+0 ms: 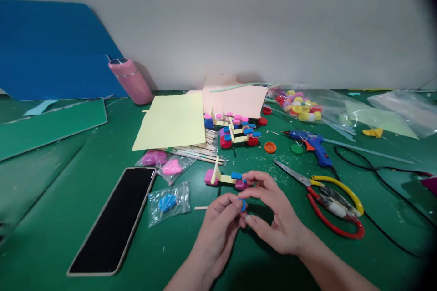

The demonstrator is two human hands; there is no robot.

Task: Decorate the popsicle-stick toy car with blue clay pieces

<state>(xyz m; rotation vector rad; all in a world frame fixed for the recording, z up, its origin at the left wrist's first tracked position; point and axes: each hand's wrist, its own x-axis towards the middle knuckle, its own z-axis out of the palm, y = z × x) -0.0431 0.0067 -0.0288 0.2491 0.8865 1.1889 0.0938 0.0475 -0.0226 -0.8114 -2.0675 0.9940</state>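
My left hand (218, 225) and my right hand (273, 216) meet low in the middle of the green table, and together they pinch a small blue piece (243, 204) between their fingertips. Just beyond my fingers lies a small craft car (227, 177) made of wooden sticks with pink and blue caps; my right fingertips are close to its right end. Further back stand more finished stick cars (235, 129).
A phone (114, 220) lies face up at left, beside small bags of blue (169, 202) and pink (164, 161) bits. Scissors (327, 193), a blue glue gun (312, 143) with black cord, a bag of caps (300, 105), paper sheets (174, 120) and a pink bottle (131, 81) are around.
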